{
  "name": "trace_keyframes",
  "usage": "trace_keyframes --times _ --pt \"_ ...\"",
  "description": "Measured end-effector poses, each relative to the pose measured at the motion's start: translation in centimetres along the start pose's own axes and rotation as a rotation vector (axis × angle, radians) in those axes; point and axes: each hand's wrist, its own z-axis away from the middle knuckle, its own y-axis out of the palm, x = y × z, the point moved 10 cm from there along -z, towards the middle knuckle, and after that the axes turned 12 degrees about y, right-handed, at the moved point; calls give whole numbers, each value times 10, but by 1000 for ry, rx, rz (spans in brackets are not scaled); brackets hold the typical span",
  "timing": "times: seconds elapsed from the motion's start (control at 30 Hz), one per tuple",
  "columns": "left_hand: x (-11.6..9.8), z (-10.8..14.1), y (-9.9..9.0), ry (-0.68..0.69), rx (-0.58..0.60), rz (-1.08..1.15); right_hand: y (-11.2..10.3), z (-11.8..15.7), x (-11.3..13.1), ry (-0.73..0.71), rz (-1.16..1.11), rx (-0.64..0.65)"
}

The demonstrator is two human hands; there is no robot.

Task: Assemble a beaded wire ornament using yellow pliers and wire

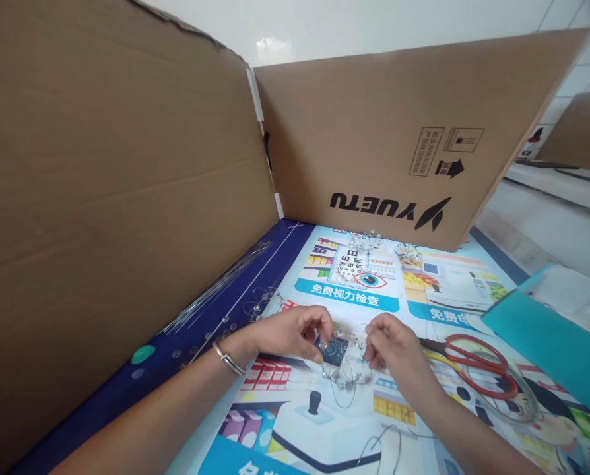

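A ring of thin wire strung with clear beads lies over the printed sheet, between my two hands. My left hand, with a silver bangle on its wrist, has thumb and forefinger curled on the ring's left side, at a clear bead. Opposite, the fingers of my right hand are pinched together at the wire on the right side; the fingertips partly hide it. Red-handled scissors lie beside my right hand, with a yellow-handled tool partly under them. Loose wire curls below.
Cardboard panels rise on the left and at the back. Beaded wire pieces lie far back. A bundle of straight wires, loose beads and a green disc lie at left. A teal box stands right.
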Motion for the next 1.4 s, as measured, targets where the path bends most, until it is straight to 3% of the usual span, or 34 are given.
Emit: trace_keyframes --times 0.23,0.73,1.4 --pt "-5 -3 -2 22 -58 42 -2 1 0 -1 -38 -4" --pt "5 -4 -5 -12 -145 194 -6 1 1 7 -123 -2" --pt "11 -2 -4 -27 -129 218 -5 3 5 -18 -160 9"
